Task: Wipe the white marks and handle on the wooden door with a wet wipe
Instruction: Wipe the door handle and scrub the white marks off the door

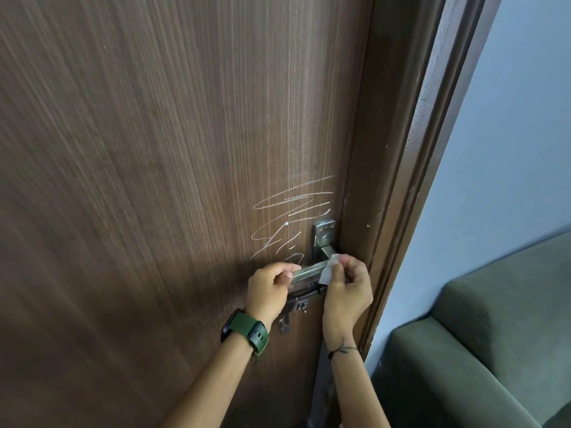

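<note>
Two bare forearms rise from the bottom of the frame, the left one wearing a green-strapped watch (245, 330). At lower centre, the left hand (268, 287) is curled around the free end of the metal handle (309, 269). Just right of it, the right hand (347, 288) pinches a small white wet wipe (328, 270) against the handle's inner end. White marks (293, 211) zigzag across the wooden door (154, 149) directly above the handle, unwiped. A dark bolt latch (304, 296) sits below the handle.
</note>
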A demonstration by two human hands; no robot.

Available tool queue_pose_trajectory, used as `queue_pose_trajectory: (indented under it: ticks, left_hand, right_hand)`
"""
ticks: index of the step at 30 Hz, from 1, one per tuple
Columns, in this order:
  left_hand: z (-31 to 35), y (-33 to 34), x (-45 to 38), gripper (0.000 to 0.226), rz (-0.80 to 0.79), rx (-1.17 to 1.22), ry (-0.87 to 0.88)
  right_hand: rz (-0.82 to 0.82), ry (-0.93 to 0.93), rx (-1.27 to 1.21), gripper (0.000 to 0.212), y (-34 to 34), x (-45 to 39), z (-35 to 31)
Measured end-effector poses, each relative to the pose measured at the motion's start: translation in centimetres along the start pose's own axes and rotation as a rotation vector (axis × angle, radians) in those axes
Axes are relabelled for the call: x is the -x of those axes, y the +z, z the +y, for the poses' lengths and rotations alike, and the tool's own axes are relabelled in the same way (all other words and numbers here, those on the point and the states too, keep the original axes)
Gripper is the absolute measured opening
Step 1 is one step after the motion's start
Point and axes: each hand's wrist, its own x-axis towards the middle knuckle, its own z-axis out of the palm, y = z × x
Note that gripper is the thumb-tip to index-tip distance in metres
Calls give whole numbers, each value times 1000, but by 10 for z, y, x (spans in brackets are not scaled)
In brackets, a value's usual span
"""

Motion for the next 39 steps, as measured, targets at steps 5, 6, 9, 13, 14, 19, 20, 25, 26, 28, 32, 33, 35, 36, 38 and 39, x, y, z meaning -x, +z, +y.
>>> queue_pose_trajectory:
  ticks: [5, 6, 9, 13, 14, 19, 20, 25, 26, 28, 32, 33, 35, 36, 38, 39]
  left_hand:
    - [-4, -3, -3, 32, -64, 278, -154]
    - [-4, -3, -3, 33, -72, 316, -162]
    - [-6, -3, -3, 26, -68, 402, -187]
    - [-8, -6, -1, 23, -98, 649, -271]
    - [-8, -7, 0, 24, -98, 694, -291]
    - [-7, -7, 0, 23, -24, 936, -435]
    - [-8, -7, 1, 23, -18, 937, -458]
    - [-11, -12, 4, 24, -17, 900, -468]
    - [-10, -10, 3, 25, -5, 893, -466]
    - [-9, -9, 4, 26, -17, 847, -455]
    - [-7, -11, 5, 28, -21, 849, -423]
    - [-6, -10, 5, 30, -6, 858, -425]
    - [-6, -9, 5, 29, -6, 853, -430]
    - [-6, -9, 5, 27, -18, 843, -434]
    - [-8, -10, 5, 26, -18, 853, -439]
    - [-8, -9, 5, 28, -6, 875, -444]
  right_hand:
    - [-285, -295, 136, 20, -3, 6, -7]
    - [-274, -272, 160, 18, -4, -3, -11]
    - [-333, -335, 321, 12, 3, -1, -21]
    - [-509, -557, 590, 13, -4, -21, -30]
    - [-450, -499, 619, 15, -8, -32, -33]
    - [-794, -722, 775, 12, 12, 6, -41]
    - [-804, -695, 799, 10, 10, -3, -44]
    - [-724, -615, 838, 11, 9, -16, -46]
    - [-833, -683, 863, 10, 13, -6, -42]
    - [-834, -658, 878, 9, 11, -12, -43]
    - [-693, -666, 844, 12, 7, -25, -48]
    - [-801, -748, 844, 12, 9, -16, -46]
    - [-859, -741, 839, 9, 9, -15, -44]
    - [-782, -665, 841, 8, 7, -23, -46]
    - [-652, -626, 822, 9, 4, -33, -48]
    - [-663, -713, 802, 11, 5, -26, -48]
